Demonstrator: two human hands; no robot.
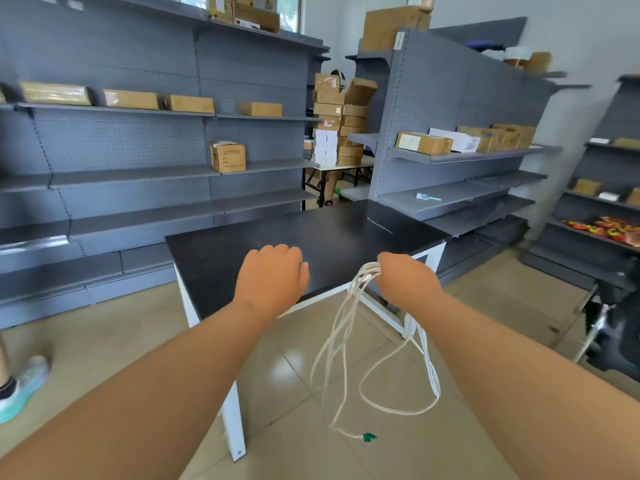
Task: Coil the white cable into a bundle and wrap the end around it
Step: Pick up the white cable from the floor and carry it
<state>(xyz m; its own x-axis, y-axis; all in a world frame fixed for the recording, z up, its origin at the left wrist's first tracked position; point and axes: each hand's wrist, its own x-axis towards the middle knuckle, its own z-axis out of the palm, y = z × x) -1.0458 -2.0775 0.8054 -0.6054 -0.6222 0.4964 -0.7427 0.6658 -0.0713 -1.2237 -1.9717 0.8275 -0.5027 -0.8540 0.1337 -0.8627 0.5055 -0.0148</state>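
The right hand (407, 280) grips the looped cable (341, 327) — left hand (273, 277) clenched, empty, beside it — loose end (369, 436) below seems due wrapping.

Long white cable (366, 272) in loose dangling loops, green tip (369, 436) lowest.

Matt black table top (311, 237), glossy floor tiles (294, 375), cardboard boxes (228, 156)

I have both forearms stretched forward, the backs of the hands turned up. The left hand (272, 277) is curled into a fist with nothing in it. The right hand (407, 284) grips loops of the white cable (366, 271).
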